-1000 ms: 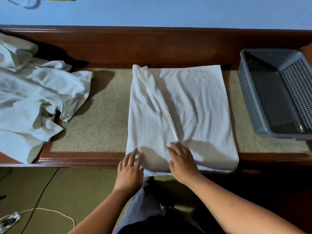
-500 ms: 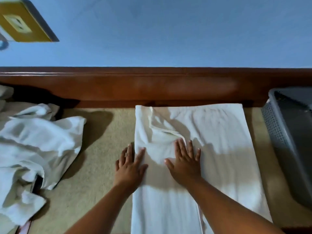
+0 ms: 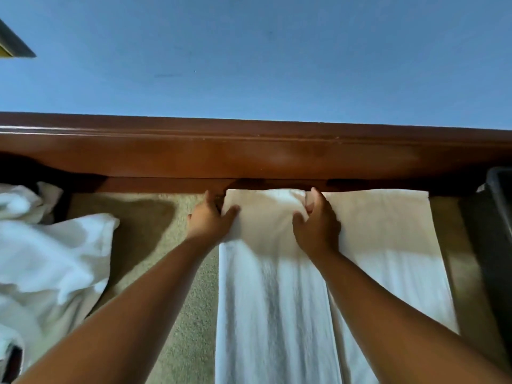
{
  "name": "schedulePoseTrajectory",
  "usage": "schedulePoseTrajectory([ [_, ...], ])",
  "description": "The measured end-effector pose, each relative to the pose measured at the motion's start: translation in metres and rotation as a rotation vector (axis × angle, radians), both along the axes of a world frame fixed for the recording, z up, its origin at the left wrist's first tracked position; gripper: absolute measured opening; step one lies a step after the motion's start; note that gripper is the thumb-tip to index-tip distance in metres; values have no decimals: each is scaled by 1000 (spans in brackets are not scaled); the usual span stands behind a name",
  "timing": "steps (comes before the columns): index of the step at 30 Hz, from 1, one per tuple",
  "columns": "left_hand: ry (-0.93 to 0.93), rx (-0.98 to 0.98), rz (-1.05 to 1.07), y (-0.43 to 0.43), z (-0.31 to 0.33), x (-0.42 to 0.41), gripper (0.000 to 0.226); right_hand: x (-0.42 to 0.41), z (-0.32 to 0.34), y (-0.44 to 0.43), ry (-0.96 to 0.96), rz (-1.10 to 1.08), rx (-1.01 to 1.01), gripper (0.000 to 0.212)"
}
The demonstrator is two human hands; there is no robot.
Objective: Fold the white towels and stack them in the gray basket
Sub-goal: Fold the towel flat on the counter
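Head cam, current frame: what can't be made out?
Basket: head view, cut off by right edge; inside unseen.
Towel: head view, near end cut by bottom edge.
Left hand, right hand: head view, fingertips curl out of sight round the towel's far edge.
Pile: head view, blurred, cut by left edge; towel count unclear.

The gray basket [image 3: 502,195] is cut off by the right edge; the towel [image 3: 277,314] runs past the bottom edge.
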State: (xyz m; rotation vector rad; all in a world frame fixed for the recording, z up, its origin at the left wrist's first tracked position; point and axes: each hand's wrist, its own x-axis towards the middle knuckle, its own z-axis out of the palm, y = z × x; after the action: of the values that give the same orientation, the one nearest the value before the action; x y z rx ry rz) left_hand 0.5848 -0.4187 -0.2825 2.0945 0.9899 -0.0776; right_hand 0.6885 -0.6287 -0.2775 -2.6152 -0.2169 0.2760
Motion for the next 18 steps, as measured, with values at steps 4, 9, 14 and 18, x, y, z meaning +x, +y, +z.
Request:
schedulePoseTrajectory([
  [4,-25,-19,48,-1,3,4,45,-4,6,-10,-4,24,-142,63],
  [9,78,394,-352,-64,21,-33,82,-63,8,-79,-26,165,-229,52],
  [14,32,359,-780,-152,-5,-144,76,-150,2,-197,79,185,-312,59],
  [18,116,342,-775,-207,-8,-224,80,-195,10,-288,258,100,-407,62],
])
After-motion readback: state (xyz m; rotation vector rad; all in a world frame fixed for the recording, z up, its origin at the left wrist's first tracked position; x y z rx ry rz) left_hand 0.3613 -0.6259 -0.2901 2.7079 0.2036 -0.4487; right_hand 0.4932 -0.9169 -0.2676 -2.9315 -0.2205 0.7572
